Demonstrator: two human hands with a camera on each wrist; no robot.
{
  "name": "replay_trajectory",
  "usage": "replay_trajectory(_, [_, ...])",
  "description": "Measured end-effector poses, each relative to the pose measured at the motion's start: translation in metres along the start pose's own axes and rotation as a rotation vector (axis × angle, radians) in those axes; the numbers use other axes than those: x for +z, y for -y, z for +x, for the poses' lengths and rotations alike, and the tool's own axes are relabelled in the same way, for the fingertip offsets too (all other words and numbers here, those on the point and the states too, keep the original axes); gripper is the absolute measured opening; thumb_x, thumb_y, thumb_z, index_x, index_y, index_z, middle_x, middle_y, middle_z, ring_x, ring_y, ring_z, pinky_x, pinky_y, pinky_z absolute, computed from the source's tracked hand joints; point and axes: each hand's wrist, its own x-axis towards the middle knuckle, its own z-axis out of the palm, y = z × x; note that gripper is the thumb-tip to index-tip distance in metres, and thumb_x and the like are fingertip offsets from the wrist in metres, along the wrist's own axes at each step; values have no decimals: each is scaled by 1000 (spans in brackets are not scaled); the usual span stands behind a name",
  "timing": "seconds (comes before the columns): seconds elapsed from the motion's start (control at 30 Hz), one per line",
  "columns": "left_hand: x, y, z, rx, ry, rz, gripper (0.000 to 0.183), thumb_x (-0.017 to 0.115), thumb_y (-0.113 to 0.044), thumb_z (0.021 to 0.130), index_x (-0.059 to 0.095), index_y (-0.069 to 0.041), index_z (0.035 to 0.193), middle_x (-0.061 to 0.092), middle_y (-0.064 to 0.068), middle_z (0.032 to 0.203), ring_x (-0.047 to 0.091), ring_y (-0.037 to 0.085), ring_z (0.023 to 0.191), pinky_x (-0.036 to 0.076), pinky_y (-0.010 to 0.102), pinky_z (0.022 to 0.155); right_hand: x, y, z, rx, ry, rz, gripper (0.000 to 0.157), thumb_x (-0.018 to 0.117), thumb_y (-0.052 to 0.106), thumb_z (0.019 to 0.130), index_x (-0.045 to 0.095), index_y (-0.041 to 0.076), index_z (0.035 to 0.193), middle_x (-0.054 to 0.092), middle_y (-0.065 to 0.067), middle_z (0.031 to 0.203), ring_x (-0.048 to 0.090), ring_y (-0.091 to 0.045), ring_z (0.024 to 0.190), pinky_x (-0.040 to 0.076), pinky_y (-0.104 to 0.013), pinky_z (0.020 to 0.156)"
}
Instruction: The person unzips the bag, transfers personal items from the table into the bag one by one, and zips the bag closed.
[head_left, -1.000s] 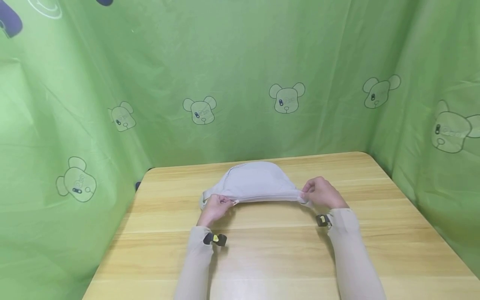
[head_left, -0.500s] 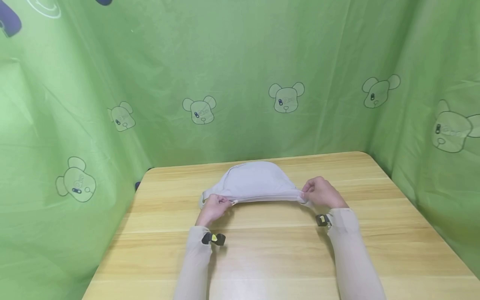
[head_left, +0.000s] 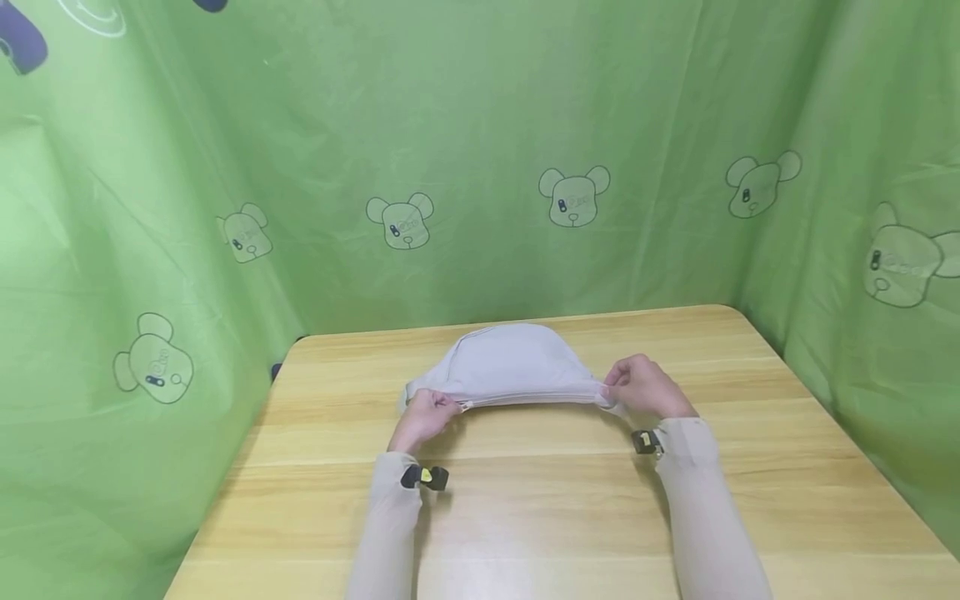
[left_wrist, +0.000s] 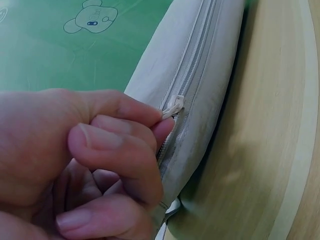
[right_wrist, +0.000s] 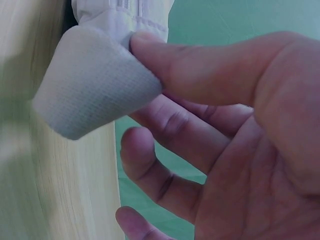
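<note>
A light grey waist bag (head_left: pixel 517 360) lies near the table's far edge, its zipper side toward me. At the bag's left end my left hand (head_left: pixel 425 415) pinches the zipper pull (left_wrist: pixel 173 107) between thumb and index finger, the other fingers curled in. Closed zipper teeth (left_wrist: pixel 200 47) run beyond the slider, while a short stretch beside my fingertips looks parted. My right hand (head_left: pixel 645 387) holds the bag's right end between thumb and fingers. From that grip a folded strap (right_wrist: pixel 95 82) of woven webbing loops out in the right wrist view; the ring and little fingers are loosely bent.
The wooden table (head_left: pixel 525 517) extends toward me between both forearms. Green curtains (head_left: pixel 480 108) with bear-head prints hang behind it and along both sides. Black wrist cameras (head_left: pixel 425 477) sit on the sleeves.
My left hand has slid slightly left along the zipper, with the pull shifting a little the same way. The right hand and the bag's body stay in place.
</note>
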Motion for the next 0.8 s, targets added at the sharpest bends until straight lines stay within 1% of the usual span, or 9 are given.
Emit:
replay_trajectory(0.13, [-1,2,-1,-2,-5,5,19,67,-10,93,74,7,95,62,2,63,47,7,52,38,21,50,1,0,0,6,6,6,17,72,17,93,70,1,100,72,-13,98,64,-24,89,50,-34,78])
replay_trajectory(0.27, [-4,3,-1,6,-17,16,18,67,-10,92,75,6,96,65,5,66,48,7,52,39,21,50,0,1,-1,-1,-3,-6,17,73,17,93,70,1,100,72,-14,97,64,-25,89,51,-36,78])
replay_trajectory(0.37, [-5,3,0,5,-13,18,18,67,-10,92,75,5,96,67,7,66,48,7,52,39,21,50,-1,1,-1,-6,-4,-7,17,73,16,93,70,1,100,73,-14,98,65,-25,89,52,-38,79])
replay_trajectory(0.47, [-6,3,0,0,-8,16,18,67,-10,92,76,5,97,69,9,70,49,8,53,41,21,51,0,1,0,-8,0,-1,17,72,16,93,70,1,100,73,-14,98,65,-25,90,52,-37,80])
replay_trajectory(0.57, [-8,3,0,-6,-16,8,18,67,-10,92,75,5,98,70,10,72,49,8,54,41,21,51,0,0,1,-13,-3,-7,17,72,17,93,71,1,100,73,-14,98,65,-24,89,52,-36,79])
replay_trajectory(0.7, [-11,4,-1,-14,-21,-4,18,66,-9,92,74,6,98,64,4,67,47,7,52,39,21,50,0,-2,2,-22,-8,-16,17,72,17,93,71,1,99,73,-13,97,65,-24,88,51,-34,77])
replay_trajectory(0.8, [-11,4,-2,-22,-17,-6,17,66,-9,93,72,6,96,60,0,64,46,7,52,38,21,50,0,-2,2,-21,-2,-9,17,72,17,93,71,1,99,73,-14,97,65,-24,88,52,-35,78])
